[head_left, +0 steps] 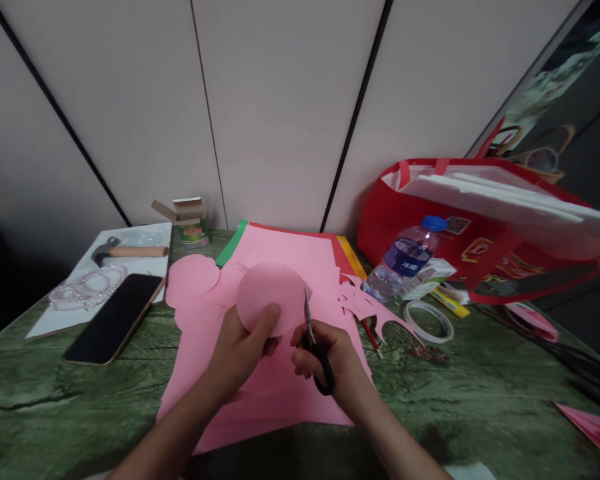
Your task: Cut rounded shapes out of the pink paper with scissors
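Observation:
A round piece of pink paper [270, 293] is pinched in my left hand [245, 340], thumb on its face and fingers behind. My right hand [330, 360] grips black-handled scissors [309, 317], whose blades point up along the circle's right edge. A small corner of paper sticks out by the blade. Beneath both hands lie large pink sheets [280, 400]. More rounded pink cut-outs [193, 280] lie at their upper left, and pink scraps [375, 307] lie to the right.
At left are a phone [115, 320], a hammer [130, 250], a beaded strand [87, 287] and an opened small box [191, 227]. At right stand a water bottle [403, 257] and red bag [380, 213], with a tape roll [429, 321] in front. A wall closes the back.

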Demonstrator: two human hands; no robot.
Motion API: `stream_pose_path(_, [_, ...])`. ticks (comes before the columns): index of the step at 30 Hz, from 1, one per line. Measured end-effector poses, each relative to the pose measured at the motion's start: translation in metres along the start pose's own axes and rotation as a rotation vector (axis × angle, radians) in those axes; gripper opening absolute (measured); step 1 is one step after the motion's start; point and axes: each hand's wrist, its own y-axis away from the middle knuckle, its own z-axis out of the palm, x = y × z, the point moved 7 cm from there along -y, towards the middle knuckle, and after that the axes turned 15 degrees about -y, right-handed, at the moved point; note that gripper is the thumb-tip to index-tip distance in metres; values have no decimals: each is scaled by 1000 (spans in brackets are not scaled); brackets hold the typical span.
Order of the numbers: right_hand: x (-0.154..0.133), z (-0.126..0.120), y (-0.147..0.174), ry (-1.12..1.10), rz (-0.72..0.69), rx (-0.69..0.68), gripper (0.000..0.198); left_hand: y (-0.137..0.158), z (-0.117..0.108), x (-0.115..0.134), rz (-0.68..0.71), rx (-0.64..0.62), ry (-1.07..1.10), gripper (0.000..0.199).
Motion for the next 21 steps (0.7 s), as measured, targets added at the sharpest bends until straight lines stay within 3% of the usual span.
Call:
stream_pose_path(4, [5,1,0,-17,-1,-33,18,2,3,2,-61,-31,-58,37])
stream_pose_path(9, [7,0,0,-33,-33,-88,20,5,-4,7,-117,62,-101,17])
stream_pose_path(16, [-1,4,0,-55,-56,-116,29,6,1,12,-102,9,-33,27])
stream_pose_path(21, [-1,3,1,-58,-42,-119,32,7,-1,8,-148,69,-44,31])
